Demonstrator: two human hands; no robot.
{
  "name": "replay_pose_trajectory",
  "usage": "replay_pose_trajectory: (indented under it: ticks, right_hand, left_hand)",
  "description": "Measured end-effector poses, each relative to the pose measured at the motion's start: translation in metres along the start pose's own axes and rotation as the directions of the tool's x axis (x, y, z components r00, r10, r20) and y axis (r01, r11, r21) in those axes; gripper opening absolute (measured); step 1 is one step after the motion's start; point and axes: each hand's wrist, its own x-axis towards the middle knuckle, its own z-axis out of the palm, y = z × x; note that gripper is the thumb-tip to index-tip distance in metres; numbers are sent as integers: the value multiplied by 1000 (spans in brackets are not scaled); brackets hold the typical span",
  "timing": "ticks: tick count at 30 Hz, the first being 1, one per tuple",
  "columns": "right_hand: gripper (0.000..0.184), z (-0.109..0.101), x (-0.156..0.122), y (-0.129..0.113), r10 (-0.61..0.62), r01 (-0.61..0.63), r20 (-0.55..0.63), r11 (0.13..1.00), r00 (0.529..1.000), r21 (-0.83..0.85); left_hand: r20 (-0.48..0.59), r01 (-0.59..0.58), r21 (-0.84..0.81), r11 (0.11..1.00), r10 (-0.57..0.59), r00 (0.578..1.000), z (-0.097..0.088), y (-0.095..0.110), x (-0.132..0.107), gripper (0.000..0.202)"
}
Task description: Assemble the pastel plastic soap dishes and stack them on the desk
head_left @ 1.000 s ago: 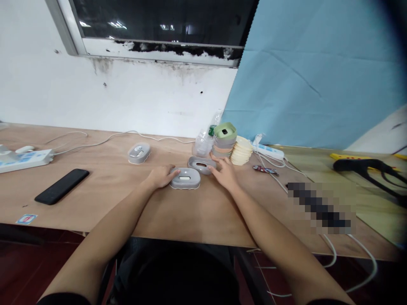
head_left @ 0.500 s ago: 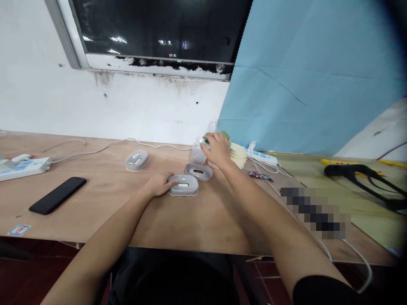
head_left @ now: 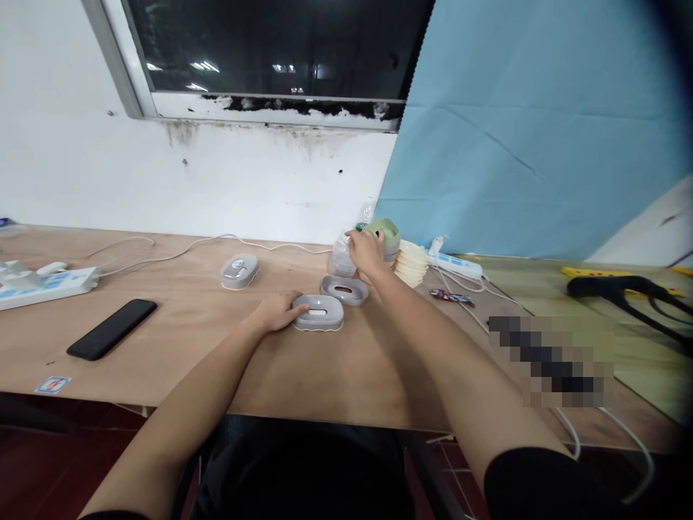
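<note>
A grey oval dish [head_left: 319, 312] with a white piece in its middle lies on the wooden table [head_left: 178, 339]. My left hand [head_left: 279, 310] rests against its left end, thumb on the rim and fingers curled round the side. Just behind it lies a second, empty grey oval dish [head_left: 345, 289]. My right hand [head_left: 367, 253] reaches past that one to a stack of dishes topped by a green dish [head_left: 387, 235], and its fingers close on the green dish's left edge. A crumpled clear plastic bottle [head_left: 341, 258] stands to the left of this hand.
A third grey dish [head_left: 239, 271] sits further left. A cream stack [head_left: 410, 263] stands by the green one. A black phone [head_left: 112, 328] and a power strip [head_left: 46, 282] lie at left. Another strip [head_left: 455, 266], cables and a black tool [head_left: 622, 289] lie at right.
My right hand left the table beside the empty grey dish and rose to the green-topped stack, where it now grips the top dish. My left hand stayed on the near dish.
</note>
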Motion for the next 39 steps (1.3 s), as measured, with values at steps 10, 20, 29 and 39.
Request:
replay_pose_trajectory:
  ticks: [10,20,29,39]
  right_hand:
    - [32,-9,8,1,51,-49,-11,982,999,185]
    - [36,-7,8,6,-11,5,24,976,1000,218]
    - [35,-28,0,-10,-44,100,-139,901,989,423]
    - [28,-50,-102,-63,237,-262,240,63,941,963]
  left_hand:
    - [-3,-23,-8,1000,23,1000,-3,3,-2,65]
    - [4,-15,-22,1000,15,1000,-2,2,-2,67]
    - [10,-15,-41,999,15,1000,-3,3,-2,67]
    - [-349,-103,-261,960,6,937,-12,13,-7,66]
